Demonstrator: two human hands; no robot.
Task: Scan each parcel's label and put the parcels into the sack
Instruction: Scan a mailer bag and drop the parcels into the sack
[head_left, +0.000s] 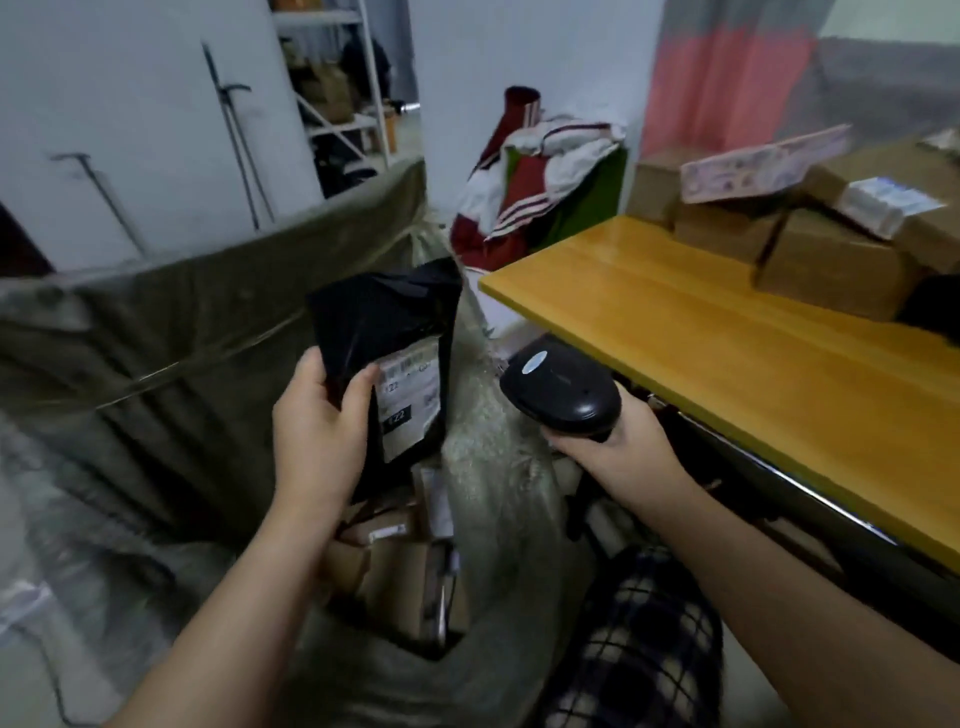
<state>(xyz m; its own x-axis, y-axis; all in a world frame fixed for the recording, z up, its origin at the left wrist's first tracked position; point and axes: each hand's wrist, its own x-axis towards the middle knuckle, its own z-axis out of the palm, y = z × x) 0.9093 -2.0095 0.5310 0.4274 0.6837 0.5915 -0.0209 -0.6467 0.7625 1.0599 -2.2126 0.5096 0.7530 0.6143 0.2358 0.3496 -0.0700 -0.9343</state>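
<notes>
Cardboard boxes (831, 270) are stacked on the yellow surface (701, 353) at right. A black parcel (384, 332) is pinched above the open sack (493, 467) by the left grip (317, 431); a scanner (563, 395) is clasped in the right grip (618, 447).

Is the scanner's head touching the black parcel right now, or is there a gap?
Apart. The head view shows pale sack fabric between the scanner in the right hand and the black parcel held by the left hand.
</notes>
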